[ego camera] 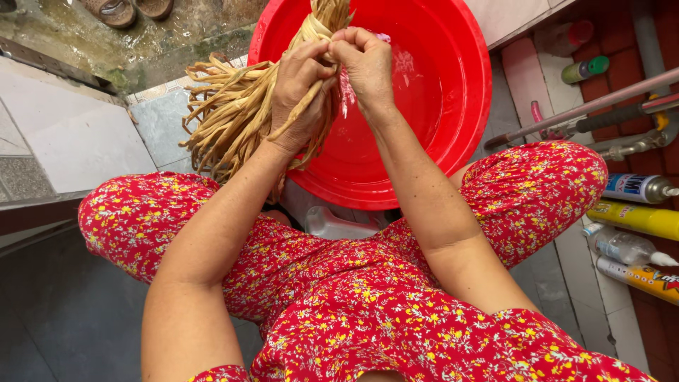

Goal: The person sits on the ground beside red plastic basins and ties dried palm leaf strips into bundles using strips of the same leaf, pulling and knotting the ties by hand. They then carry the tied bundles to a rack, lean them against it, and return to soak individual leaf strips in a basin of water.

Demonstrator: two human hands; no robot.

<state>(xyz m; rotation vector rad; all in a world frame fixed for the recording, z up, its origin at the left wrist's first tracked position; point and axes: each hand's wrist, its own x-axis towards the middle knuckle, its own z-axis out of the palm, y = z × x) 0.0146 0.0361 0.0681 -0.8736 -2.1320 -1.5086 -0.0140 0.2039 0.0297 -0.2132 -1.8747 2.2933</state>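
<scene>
My left hand (300, 92) is wrapped around a thick bundle of tan dried strips (230, 117) that fans out to the left. My right hand (364, 64) pinches the bundle's upper part, with a bit of pink string showing beside the fingers. Both hands are held over the near rim of a big red plastic basin (438, 92) with a little water in it. My knees in red flowered trousers spread below.
A pair of sandals (127, 8) lies on wet concrete at top left. Spray cans and bottles (640, 219) lie along the right edge. A green-capped bottle (585, 68) and metal pipes (601, 113) stand by the red tiled wall. A clear plastic jug (332, 225) sits under the basin's near edge.
</scene>
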